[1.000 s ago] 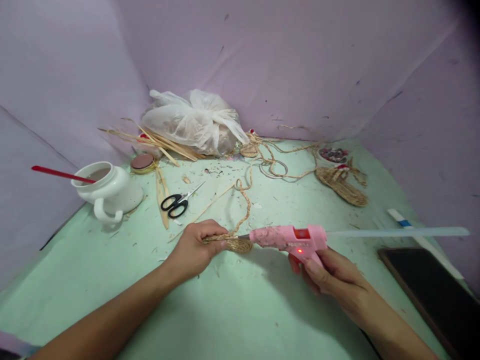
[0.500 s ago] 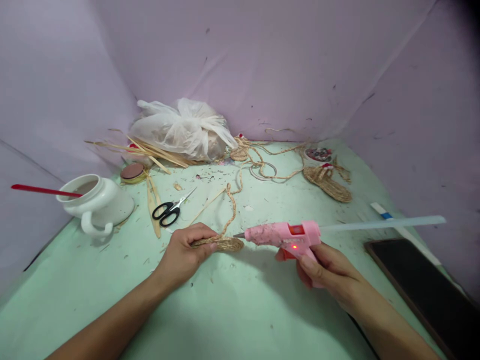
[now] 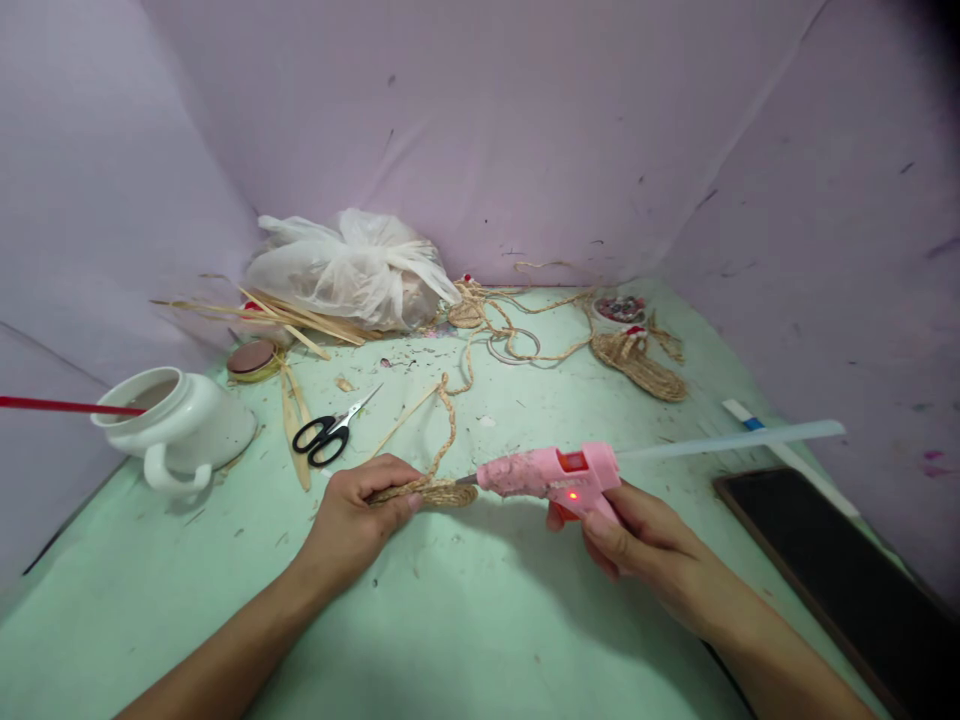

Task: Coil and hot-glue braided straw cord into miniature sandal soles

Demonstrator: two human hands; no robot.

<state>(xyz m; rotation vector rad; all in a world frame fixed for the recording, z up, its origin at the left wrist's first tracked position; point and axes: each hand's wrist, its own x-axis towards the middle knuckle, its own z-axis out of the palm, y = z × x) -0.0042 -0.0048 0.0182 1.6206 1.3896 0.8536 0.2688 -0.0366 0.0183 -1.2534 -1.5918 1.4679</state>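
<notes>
My left hand (image 3: 365, 510) pinches a flat coiled piece of braided straw (image 3: 448, 494) between thumb and fingers, just above the table. From that piece a loose length of straw braid (image 3: 445, 420) runs up and back across the table. My right hand (image 3: 637, 535) is wrapped round the handle of a pink glue gun (image 3: 551, 474), its red light lit and fingers at the trigger. The metal nozzle points left, at the upper edge of the coil, and seems to touch it or nearly so. A long translucent glue stick (image 3: 735, 440) sticks out behind the gun.
Black-handled scissors (image 3: 322, 440) lie left of centre, near a white pot (image 3: 217, 415) with a red stick. At the back are a white plastic bag (image 3: 352, 270) and straw strips (image 3: 300, 325). A finished-looking straw sole (image 3: 637, 367) and a dark phone (image 3: 825, 580) are on the right.
The glue gun's nozzle has come closer to the coiled straw piece, over its upper edge. My left hand keeps its hold. The whole view has shifted slightly.
</notes>
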